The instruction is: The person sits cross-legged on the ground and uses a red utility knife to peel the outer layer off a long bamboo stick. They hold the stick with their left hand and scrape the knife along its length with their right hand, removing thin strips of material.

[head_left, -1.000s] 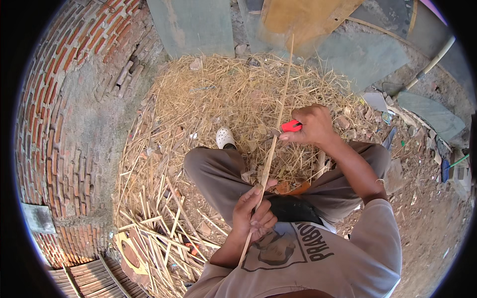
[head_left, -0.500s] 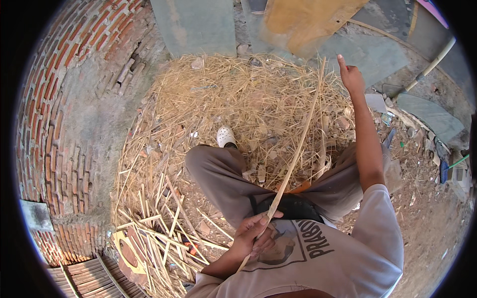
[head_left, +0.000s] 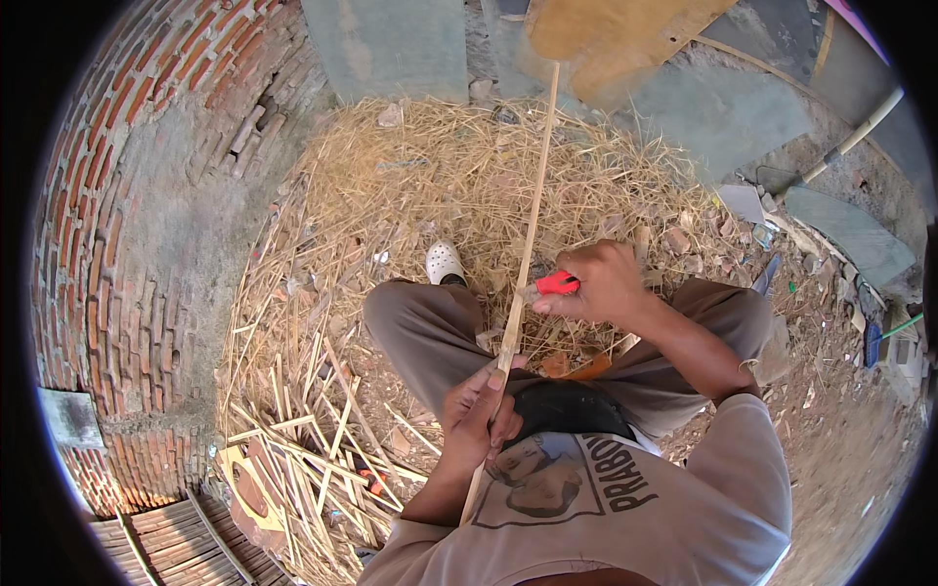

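Note:
A long, pale bamboo strip (head_left: 537, 195) slants up from beside my shirt, over my lap and across the straw. My left hand (head_left: 477, 410) is closed around its lower part, with the thumb lying along it. My right hand (head_left: 608, 281) grips a red-handled knife (head_left: 558, 283), whose blade end lies against the strip ahead of my left hand. Fingers hide much of the handle. Under the strip, between my legs, is a dark pad (head_left: 562, 410).
Thin shavings (head_left: 469, 186) cover the ground ahead, around my white clog (head_left: 444, 262). A heap of cut strips (head_left: 332, 454) lies at my left, before a brick wall (head_left: 107, 293). Grey sheets (head_left: 386, 49) and a brown board (head_left: 616, 44) stand at the far side.
My right hand has come back from far right, beyond my knee, to the strip, and the knife now shows. The strip has swung left at its far end, and my left hand has shifted slightly.

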